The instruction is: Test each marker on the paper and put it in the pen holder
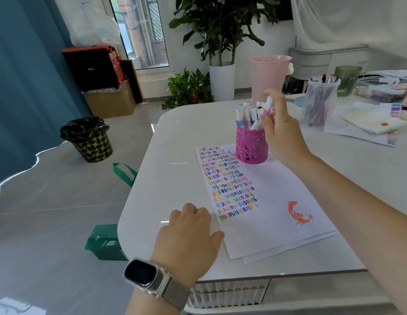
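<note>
Right hand point(280, 130) pinches marker point(267, 106) above pink pen holder point(251, 147); blur. Left hand point(190, 233) flat, fingers relaxed, pinning paper point(275, 223). Aim tip at gap between standing markers, lower vertical, then release.

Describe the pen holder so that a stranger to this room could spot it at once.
Start at the white table, then find the paper covered in rows of coloured squiggles. On the paper's far edge stands the pen holder, a magenta cup with cut-out patterns, full of markers. The containers behind it are pale pink, clear or green.
</note>
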Demonstrator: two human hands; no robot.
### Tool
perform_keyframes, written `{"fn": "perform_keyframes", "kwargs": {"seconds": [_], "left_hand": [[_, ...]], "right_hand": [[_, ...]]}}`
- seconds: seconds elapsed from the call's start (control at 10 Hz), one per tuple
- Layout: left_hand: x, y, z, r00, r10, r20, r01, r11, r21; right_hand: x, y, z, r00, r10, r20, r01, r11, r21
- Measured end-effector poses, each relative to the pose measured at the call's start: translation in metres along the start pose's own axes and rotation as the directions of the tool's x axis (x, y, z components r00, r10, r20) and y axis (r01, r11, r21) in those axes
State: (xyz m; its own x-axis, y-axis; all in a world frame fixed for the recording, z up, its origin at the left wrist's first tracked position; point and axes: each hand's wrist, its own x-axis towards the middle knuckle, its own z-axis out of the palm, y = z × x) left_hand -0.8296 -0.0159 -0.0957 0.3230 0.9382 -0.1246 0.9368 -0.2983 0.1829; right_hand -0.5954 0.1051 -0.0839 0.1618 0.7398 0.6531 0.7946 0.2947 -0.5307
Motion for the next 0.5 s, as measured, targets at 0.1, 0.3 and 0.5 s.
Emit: {"fn": "perform_keyframes", "kwargs": {"seconds": [0.1, 0.3, 0.5], "left_hand": [[0.000, -0.001, -0.001, 1.000, 0.013, -0.005, -0.013, 1.000, 0.014], [0.001, 0.000, 0.001, 1.000, 0.015, 0.004, -0.015, 0.999, 0.028], [0.002, -0.001, 0.003, 1.000, 0.014, -0.017, -0.014, 1.000, -0.011]], "right_hand": [[-0.005, 0.008, 0.010, 0.998, 0.031, 0.055, -0.022, 0.987, -0.162], [-0.012, 0.009, 0.011, 1.000, 0.017, -0.015, -0.019, 0.979, -0.202], [-0.038, 0.001, 0.008, 0.988, 0.118, 0.099, -0.074, 0.928, -0.365]]}}
